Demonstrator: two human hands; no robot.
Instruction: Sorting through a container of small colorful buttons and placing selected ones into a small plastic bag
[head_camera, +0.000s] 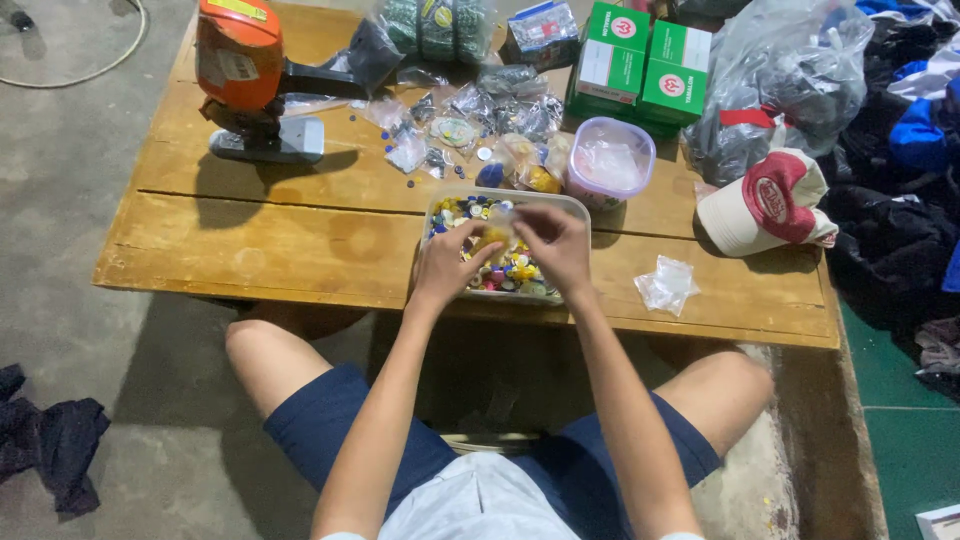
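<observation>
Clear tub (575, 205) — mixed buttons (512, 270).

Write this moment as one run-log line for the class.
left hand and right hand: pinching a small clear bag | over: clear tray of mixed buttons | on: wooden table
</observation>
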